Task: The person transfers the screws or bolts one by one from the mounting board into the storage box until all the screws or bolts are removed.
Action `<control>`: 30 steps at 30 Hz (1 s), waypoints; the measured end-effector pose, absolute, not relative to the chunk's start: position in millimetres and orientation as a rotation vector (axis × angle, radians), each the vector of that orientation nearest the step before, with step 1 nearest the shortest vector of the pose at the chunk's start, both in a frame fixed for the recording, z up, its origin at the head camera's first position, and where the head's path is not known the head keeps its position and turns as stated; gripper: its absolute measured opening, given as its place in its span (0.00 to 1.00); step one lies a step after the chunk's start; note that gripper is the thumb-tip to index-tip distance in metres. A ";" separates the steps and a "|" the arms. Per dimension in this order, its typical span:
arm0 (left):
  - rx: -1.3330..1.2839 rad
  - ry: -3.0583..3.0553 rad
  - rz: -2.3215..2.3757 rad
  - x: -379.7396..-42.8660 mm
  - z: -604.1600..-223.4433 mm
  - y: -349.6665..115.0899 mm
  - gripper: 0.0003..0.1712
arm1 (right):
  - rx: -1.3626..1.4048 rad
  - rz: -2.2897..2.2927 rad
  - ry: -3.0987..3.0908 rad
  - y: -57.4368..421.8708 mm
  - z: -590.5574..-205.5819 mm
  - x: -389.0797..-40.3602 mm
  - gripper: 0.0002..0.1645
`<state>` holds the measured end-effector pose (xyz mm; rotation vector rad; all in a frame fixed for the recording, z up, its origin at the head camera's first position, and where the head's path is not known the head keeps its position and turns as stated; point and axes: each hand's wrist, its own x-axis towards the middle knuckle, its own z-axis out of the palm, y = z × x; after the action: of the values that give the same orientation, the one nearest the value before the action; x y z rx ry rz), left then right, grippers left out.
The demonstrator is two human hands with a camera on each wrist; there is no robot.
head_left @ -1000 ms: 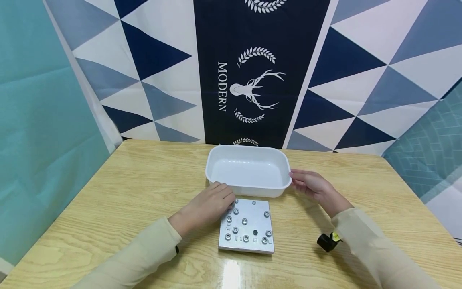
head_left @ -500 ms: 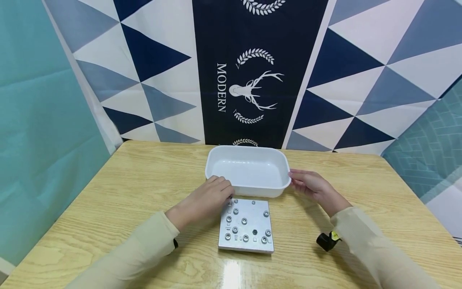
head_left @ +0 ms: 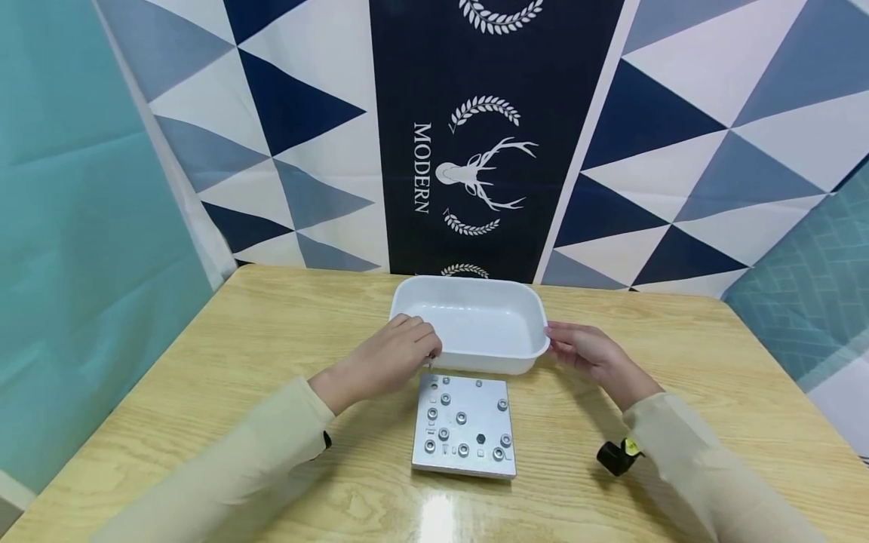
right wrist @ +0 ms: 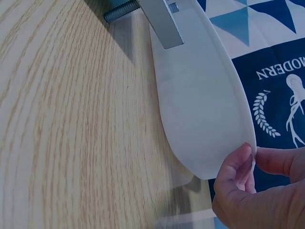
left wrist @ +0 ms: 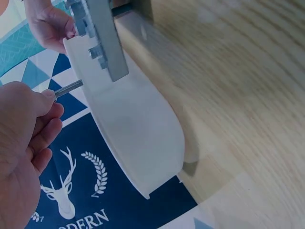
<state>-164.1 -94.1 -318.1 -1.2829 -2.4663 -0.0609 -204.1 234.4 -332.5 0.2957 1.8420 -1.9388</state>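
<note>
My left hand (head_left: 397, 351) pinches a threaded metal bolt (left wrist: 69, 89) between thumb and fingers; its head is hidden in the grip. The hand is over the near left rim of a white plastic tray (head_left: 475, 332), overlapping it in the head view. My right hand (head_left: 584, 351) pinches the tray's right rim, as the right wrist view also shows. Just in front of the tray lies a silver metal plate (head_left: 485, 422) carrying several socket-head bolts. Its upper left corner shows a bare hole (head_left: 434, 386). A threaded shank (right wrist: 121, 10) sticks out beneath the plate in the right wrist view.
A small black object (head_left: 616, 457) with a yellow label lies on the wooden table (head_left: 305, 317) beside the right sleeve. Behind the tray, a patterned cloth (head_left: 462, 113) hangs along the table's back edge. Teal cloth (head_left: 102, 226) covers the left side.
My left hand has risen off the plate's upper left corner towards the tray, with the bolt in its grip. The plate's corner is uncovered. My right hand stays on the tray's rim.
</note>
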 end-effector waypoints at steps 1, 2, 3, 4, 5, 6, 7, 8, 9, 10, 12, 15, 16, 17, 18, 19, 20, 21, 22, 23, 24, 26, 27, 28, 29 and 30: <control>-1.286 -2.482 -0.070 -165.5 -316.6 -93.2 0.04 | 0.297 -1.941 1.841 234.7 -332.7 -204.4 0.41; -1.291 -2.496 -0.074 -166.8 -314.9 -92.2 0.04 | 0.296 -1.946 1.837 235.0 -332.8 -204.4 0.41; -1.296 -2.508 -0.074 -168.3 -313.3 -91.1 0.04 | 0.298 -1.949 1.835 235.1 -333.0 -204.6 0.41; -1.301 -2.514 -0.071 -169.8 -311.4 -90.2 0.04 | 0.293 -1.947 1.839 235.2 -333.2 -204.9 0.41; -1.306 -2.519 -0.064 -171.3 -309.3 -89.4 0.05 | 0.295 -1.943 1.846 234.9 -333.3 -205.1 0.40; -1.311 -2.519 -0.063 -172.9 -307.0 -88.6 0.05 | 0.292 -1.937 1.853 235.0 -333.5 -205.3 0.40; -1.316 -2.517 -0.061 -174.7 -304.6 -88.0 0.05 | 0.286 -1.933 1.860 235.1 -333.9 -205.7 0.40; -1.321 -2.515 -0.055 -176.5 -302.1 -87.5 0.05 | 0.283 -1.932 1.864 235.1 -334.1 -206.0 0.40; -1.327 -2.513 -0.050 -178.1 -299.2 -87.1 0.05 | 0.281 -1.925 1.872 234.7 -334.1 -206.1 0.40; -1.331 -2.513 -0.049 -179.9 -296.4 -86.7 0.05 | 0.276 -1.924 1.873 235.0 -334.4 -206.3 0.40; -1.342 -2.517 -0.039 -183.6 -290.9 -86.2 0.04 | 0.282 -1.925 1.874 235.0 -334.6 -206.7 0.40; -1.358 -2.521 -0.016 -188.7 -282.3 -85.9 0.03 | 0.296 -1.916 1.883 234.7 -334.4 -206.8 0.39; -1.363 -2.520 -0.007 -190.8 -279.5 -85.5 0.03 | 0.301 -1.916 1.884 235.2 -334.3 -206.7 0.39; -1.368 -2.518 0.005 -192.9 -276.7 -85.2 0.03 | 0.307 -1.912 1.888 235.5 -334.0 -206.6 0.39; -1.371 -2.515 0.015 -195.0 -273.8 -84.8 0.03 | 0.309 -1.907 1.894 235.9 -334.0 -206.6 0.39; -1.371 -2.513 0.025 -197.3 -271.5 -84.8 0.03 | 0.309 -1.903 1.898 236.0 -333.8 -206.5 0.39; -1.370 -2.517 0.030 -199.8 -269.3 -84.5 0.03 | 0.309 -1.901 1.900 235.8 -333.5 -206.3 0.39; -1.369 -2.519 0.036 -202.2 -267.0 -84.0 0.03 | 0.306 -1.903 1.898 235.7 -333.2 -206.0 0.39; -1.367 -2.527 0.040 -204.7 -264.8 -83.3 0.03 | 0.303 -1.904 1.898 235.6 -333.2 -206.0 0.39; -1.364 -2.534 0.039 -207.4 -262.6 -82.3 0.03 | 0.298 -1.905 1.898 235.8 -333.4 -205.9 0.39; -1.361 -2.541 0.035 -209.9 -260.6 -81.4 0.04 | 0.294 -1.906 1.901 235.8 -333.5 -205.5 0.39; -1.355 -2.564 0.018 -214.8 -256.6 -78.9 0.04 | 0.290 -1.906 1.906 235.5 -333.7 -205.0 0.39; -1.350 -2.577 0.010 -217.0 -254.8 -77.6 0.05 | 0.287 -1.904 1.910 235.4 -334.0 -204.8 0.39; -1.344 -2.592 0.001 -219.4 -253.4 -76.4 0.05 | 0.285 -1.905 1.913 235.4 -334.2 -204.5 0.39; -1.341 -2.603 -0.008 -221.8 -252.1 -75.2 0.06 | 0.281 -1.904 1.918 235.4 -334.7 -204.4 0.39; -1.336 -2.614 -0.012 -224.1 -250.9 -74.2 0.06 | 0.279 -1.904 1.922 235.1 -335.1 -204.3 0.39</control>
<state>-224.1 -74.2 -250.9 -1.3358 -2.6139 -0.0115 -204.3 235.1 -335.1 0.2790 1.9215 -1.9044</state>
